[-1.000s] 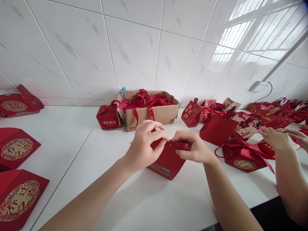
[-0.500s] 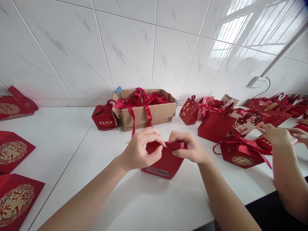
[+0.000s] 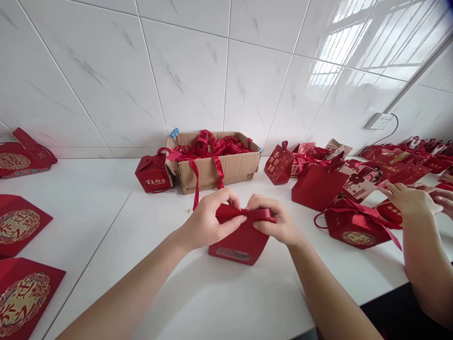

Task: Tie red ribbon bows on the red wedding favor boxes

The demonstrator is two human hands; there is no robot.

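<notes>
A small red gift box [image 3: 238, 241] with a clear window stands on the white counter [image 3: 148, 226] in front of me. Across its top runs a red ribbon [image 3: 260, 215]. My left hand [image 3: 208, 219] pinches the ribbon at the left of the box top. My right hand [image 3: 274, 219] pinches the ribbon at the right. Both hands are closed on it, fingertips almost meeting at the middle.
A cardboard box [image 3: 215, 163] full of red ribbons sits by the tiled wall, a finished red box [image 3: 153, 172] to its left. Flat red sleeves [image 3: 19, 224] lie at the left. Several red boxes [image 3: 318, 184] crowd the right, where another person's hands [image 3: 410, 200] are working.
My hands have drawn closer together over the box top and the ribbon now bunches between my fingertips. The view has shifted slightly.
</notes>
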